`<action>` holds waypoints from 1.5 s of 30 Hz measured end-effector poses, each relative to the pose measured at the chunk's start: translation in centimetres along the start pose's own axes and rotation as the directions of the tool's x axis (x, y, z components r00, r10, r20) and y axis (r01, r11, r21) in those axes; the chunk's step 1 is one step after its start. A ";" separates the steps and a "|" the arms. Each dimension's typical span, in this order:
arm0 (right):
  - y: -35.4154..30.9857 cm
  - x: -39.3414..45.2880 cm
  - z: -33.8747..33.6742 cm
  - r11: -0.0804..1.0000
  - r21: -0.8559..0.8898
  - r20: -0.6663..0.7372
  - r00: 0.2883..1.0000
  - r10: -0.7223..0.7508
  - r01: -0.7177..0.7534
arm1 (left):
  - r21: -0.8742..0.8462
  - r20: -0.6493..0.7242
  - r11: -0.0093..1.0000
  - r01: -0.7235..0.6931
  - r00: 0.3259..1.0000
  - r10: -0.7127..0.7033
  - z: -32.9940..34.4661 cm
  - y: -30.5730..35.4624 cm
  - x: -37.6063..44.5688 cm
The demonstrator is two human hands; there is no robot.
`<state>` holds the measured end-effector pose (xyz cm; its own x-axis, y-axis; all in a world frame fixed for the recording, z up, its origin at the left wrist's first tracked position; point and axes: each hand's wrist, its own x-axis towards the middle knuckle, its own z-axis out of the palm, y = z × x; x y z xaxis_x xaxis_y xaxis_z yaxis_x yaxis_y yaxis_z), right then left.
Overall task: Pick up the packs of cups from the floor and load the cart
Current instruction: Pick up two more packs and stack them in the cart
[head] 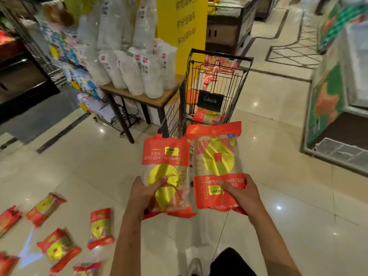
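Observation:
I hold two red and gold packs of cups in front of me. My left hand (146, 191) grips the left pack (166, 156) at its lower half, thumb on the gold patch. My right hand (242, 191) grips the right pack (217, 154) near its bottom edge. Both packs hang just in front of the black wire cart (219, 56), which stands straight ahead. Inside the cart lie more red packs (208, 116), low at the bottom and higher at the back. Several packs (100, 228) lie scattered on the floor at lower left.
A wooden table (139, 96) stacked with clear plastic cup sleeves stands left of the cart, against a yellow pillar (185, 26). A freezer cabinet (338, 96) lines the right side. Dark shelving stands at far left. The floor is glossy beige tile.

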<state>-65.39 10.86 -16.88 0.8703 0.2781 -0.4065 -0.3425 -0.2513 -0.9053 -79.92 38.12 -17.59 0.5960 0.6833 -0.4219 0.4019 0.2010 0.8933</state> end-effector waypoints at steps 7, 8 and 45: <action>-2.5 12.4 -4.2 1.000 0.010 -0.010 1.000 0.022 -0.022 | 0.004 0.052 0.999 0.038 0.998 -0.038 9.4 4.4 8.7; -3.1 14.5 -4.9 1.000 0.001 0.000 1.000 0.015 -0.015 | -0.003 0.058 0.999 0.034 0.998 -0.034 10.9 5.3 9.9; -19.6 72.1 2.1 0.814 -0.574 0.487 0.835 0.256 0.085 | -0.445 -0.431 0.822 0.355 0.720 -0.544 33.8 8.0 43.5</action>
<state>3.32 37.74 -28.73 0.4666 0.6194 -0.6313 -0.0019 -0.7131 -0.7011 -27.25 45.69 -34.00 -0.0891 0.6849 -0.7232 0.2321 0.7203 0.6536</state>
